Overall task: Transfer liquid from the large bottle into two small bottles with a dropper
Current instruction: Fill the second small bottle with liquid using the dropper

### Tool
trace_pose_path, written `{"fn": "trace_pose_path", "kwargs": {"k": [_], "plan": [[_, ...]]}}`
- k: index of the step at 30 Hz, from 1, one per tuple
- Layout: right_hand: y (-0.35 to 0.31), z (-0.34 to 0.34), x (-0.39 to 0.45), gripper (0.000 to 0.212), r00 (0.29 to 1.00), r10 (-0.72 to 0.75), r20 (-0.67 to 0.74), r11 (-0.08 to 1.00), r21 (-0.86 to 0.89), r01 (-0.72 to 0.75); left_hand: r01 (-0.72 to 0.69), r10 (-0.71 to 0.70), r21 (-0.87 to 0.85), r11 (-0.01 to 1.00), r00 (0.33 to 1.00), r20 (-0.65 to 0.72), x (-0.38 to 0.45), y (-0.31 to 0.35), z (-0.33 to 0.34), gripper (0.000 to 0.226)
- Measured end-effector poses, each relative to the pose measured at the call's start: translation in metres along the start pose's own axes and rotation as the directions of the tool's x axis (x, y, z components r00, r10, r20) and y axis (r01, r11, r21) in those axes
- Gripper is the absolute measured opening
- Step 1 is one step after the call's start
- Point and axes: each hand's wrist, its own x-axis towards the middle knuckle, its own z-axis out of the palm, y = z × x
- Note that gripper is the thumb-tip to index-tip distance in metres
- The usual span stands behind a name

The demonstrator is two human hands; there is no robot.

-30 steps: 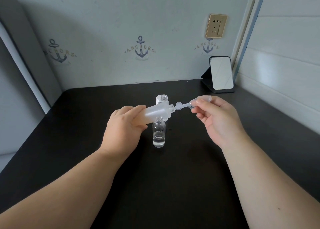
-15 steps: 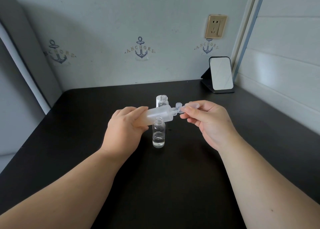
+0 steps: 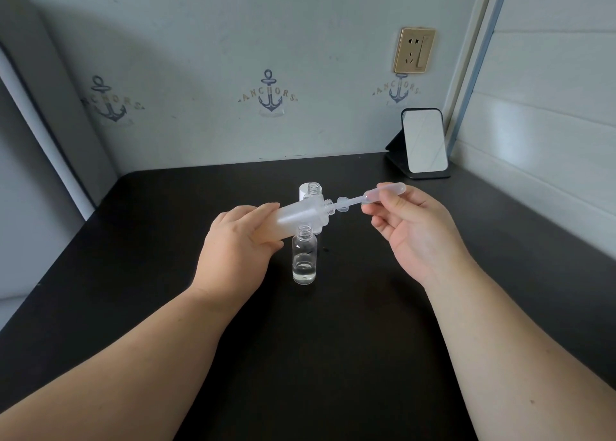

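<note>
My left hand (image 3: 238, 240) grips the large frosted bottle (image 3: 300, 214), tilted almost flat above the table with its open threaded neck pointing right. My right hand (image 3: 416, 232) pinches the bulb of a clear plastic dropper (image 3: 380, 195); its thin stem reaches left into the bottle's mouth. Below the large bottle stands a small clear bottle (image 3: 304, 257), uncapped, with a little clear liquid at its bottom. Behind, a second small clear bottle (image 3: 314, 190) shows only its open neck above the large bottle.
A white cap-like object (image 3: 302, 191) sits beside the far small bottle. The black table (image 3: 333, 357) meets the wall at the back. A small standing mirror (image 3: 424, 142) is at the back right corner, below a wall socket (image 3: 414, 50).
My right hand pushed the dropper deep into the large bottle's neck half a second ago, then drew it back out to the right. The left hand kept the bottle tilted.
</note>
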Motion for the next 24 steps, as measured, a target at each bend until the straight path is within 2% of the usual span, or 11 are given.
{"fn": "trace_pose_path", "kwargs": {"k": [6,9,16,24], "plan": [[-0.002,-0.007,0.003,0.007,0.997,0.029,-0.072,0.985,0.173,-0.016,0.032,-0.032,-0.01,0.999,0.999,0.003,0.0,0.0,-0.002,0.057],[-0.004,-0.009,0.004,0.02,0.995,0.019,-0.096,0.978,0.209,0.001,0.047,-0.047,-0.014,0.999,0.999,0.005,0.0,0.001,-0.003,0.057],[-0.007,-0.017,0.008,0.019,0.974,0.029,-0.227,0.913,0.402,0.066,0.063,-0.063,-0.033,0.997,0.998,-0.016,0.001,-0.001,-0.005,0.056],[-0.009,-0.021,0.008,0.034,0.964,0.023,-0.266,0.862,0.493,0.116,0.144,-0.148,-0.154,0.977,0.989,-0.016,0.002,-0.001,-0.008,0.041]]}}
